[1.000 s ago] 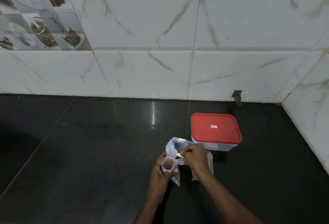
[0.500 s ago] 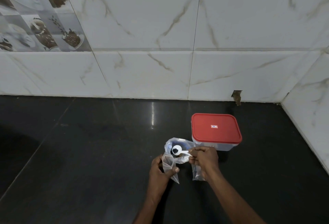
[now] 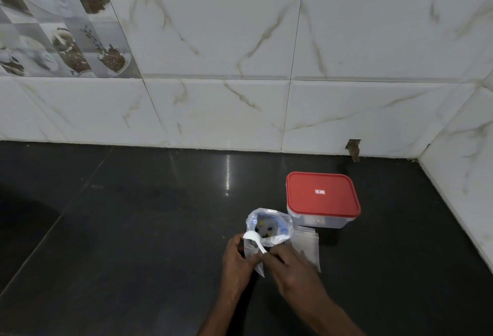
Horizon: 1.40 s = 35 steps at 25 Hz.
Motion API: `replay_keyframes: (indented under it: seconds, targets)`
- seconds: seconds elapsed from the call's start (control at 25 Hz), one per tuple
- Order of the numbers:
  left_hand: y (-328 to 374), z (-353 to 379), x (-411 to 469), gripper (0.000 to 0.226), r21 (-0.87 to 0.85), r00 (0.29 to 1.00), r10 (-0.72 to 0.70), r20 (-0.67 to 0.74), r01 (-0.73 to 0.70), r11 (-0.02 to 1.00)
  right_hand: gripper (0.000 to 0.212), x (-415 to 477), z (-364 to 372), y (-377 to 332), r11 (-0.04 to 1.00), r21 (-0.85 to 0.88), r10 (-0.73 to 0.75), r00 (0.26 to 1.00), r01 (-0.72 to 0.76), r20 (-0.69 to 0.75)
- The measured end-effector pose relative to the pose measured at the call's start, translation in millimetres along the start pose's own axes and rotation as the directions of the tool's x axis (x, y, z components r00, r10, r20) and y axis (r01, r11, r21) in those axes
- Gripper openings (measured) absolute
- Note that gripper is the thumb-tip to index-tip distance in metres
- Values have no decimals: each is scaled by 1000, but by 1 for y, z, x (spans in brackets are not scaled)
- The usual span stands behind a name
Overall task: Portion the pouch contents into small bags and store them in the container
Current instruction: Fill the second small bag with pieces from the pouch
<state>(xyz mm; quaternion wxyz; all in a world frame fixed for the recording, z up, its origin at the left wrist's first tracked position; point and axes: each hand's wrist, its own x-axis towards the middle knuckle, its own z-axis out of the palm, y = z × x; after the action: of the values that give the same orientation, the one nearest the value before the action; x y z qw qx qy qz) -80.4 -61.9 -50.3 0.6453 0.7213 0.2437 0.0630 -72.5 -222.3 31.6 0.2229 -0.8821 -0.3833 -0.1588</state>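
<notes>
Right hand [image 3: 292, 271]: fingers curled, pinching the handle end of a white plastic spoon [image 3: 253, 238], whose bowl points up and away to the left of the hand. Left hand [image 3: 236, 261]: just beside the right, thumb and fingers gripping a small bag [image 3: 258, 267] of clear plastic, which hangs between the two hands with its lower corner pointing down; the spoon bowl sits at its upper edge. Pouch [image 3: 277, 239]: directly beyond both hands, standing on the bench [image 3: 133, 229], mouth open, clear with a blue strip at the rim, dark and yellowish pieces inside. Spare bags [image 3: 306, 245]: flat, clear, lying to the right of the pouch, partly under the right hand. Container [image 3: 317, 222]: further beyond the right hand, clear-walled and rectangular, red lid [image 3: 321, 194] on. Wall [image 3: 213, 42]: white marbled tiles behind the bench.
</notes>
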Motion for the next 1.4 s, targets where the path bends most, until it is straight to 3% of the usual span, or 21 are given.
replay_keyframes:
  seconds: [0.24, 0.32, 0.4, 0.48, 0.64, 0.68, 0.72, 0.8, 0.92, 1.04, 1.12, 1.28, 1.4]
  targets:
    - [-4, 1, 1, 55, 41, 1000, -12, -13, 12, 999, 26, -9, 5, 4, 996, -47, -83, 992, 78, -99]
    - [-4, 2, 1, 63, 55, 1000, -7, -21, 8, 998, 22, -8, 8, 7, 997, 55, -39, 991, 47, -125]
    - [-6, 3, 1, 64, 34, 1000, -17, -21, 17, 999, 17, -4, 9, 9, 953, 279, 155, 981, -117, -118]
    - [-6, 3, 1, 59, 14, 1000, -16, -9, 16, 1000, 15, 1, 5, 10, 840, 450, 379, 922, -304, -83]
    - [-2, 3, -2, 48, 20, 1000, 2, 3, -2, 1000, 21, 14, -11, 19, 494, 687, 728, 685, -533, 8]
    - [-3, 3, -3, 49, 19, 1000, 4, 8, -5, 1000, 21, 16, -12, 26, 479, 664, 748, 663, -573, 32]
    - [-3, 4, -4, 50, 22, 1000, 4, 11, -5, 1000, 19, 17, -9, 33, 552, 575, 723, 690, -604, 30]
    - [-4, 8, -5, 46, 35, 1000, 12, 9, -12, 999, 12, 19, 1, 46, 777, 324, 558, 828, -540, 43]
    - [-3, 14, -9, 30, -9, 999, 30, -33, -30, 1000, 13, 31, 13, 56, 919, 71, 370, 912, -387, 175]
    - [1, 18, -14, 19, -98, 999, 7, -47, -12, 995, 43, 41, 19, 57, 974, -146, 210, 936, -174, 283]
    - [6, 21, -16, 17, -182, 999, -35, 37, 41, 982, 45, 42, 23, 60, 976, -198, 152, 932, -89, 329]
    - [10, 26, -15, 36, -321, 982, -102, 159, 149, 935, 45, 42, 24, 59, 982, -178, 118, 933, -60, 340]
    - [4, 26, -14, 48, -326, 976, -87, 199, 149, 934, 35, 48, 21, 44, 981, -155, 168, 910, -117, 380]
